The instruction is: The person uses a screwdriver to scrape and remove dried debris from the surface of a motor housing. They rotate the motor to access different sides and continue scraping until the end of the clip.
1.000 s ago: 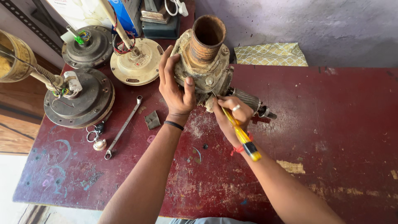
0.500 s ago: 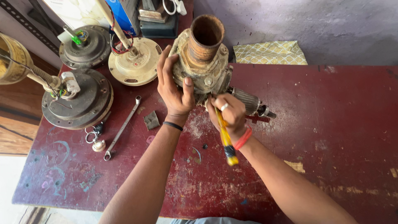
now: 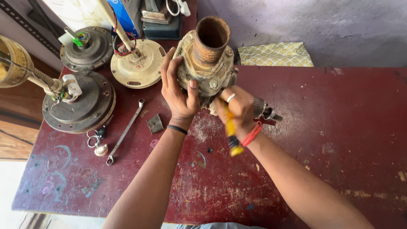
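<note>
The left hand [image 3: 180,95] grips the rusty pump housing [image 3: 205,63], upright on the bench [image 3: 322,140], from its left side. The right hand [image 3: 237,110], closed around a yellow-handled screwdriver [image 3: 231,133], works at the housing's base just beside it.

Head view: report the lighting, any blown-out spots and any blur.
Head view: soft, even daylight; floor at the bottom-left corner is blown out; rusty metal pump housing, left hand and right hand gripping the yellow-handled screwdriver are sharp, without motion blur.

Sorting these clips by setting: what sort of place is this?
Probably a small repair workshop. On a worn red table lie opened ceiling fan motors with loose wires and a spanner. The left hand steadies a rusty pump housing; the right hand works a yellow-handled screwdriver at it.
</note>
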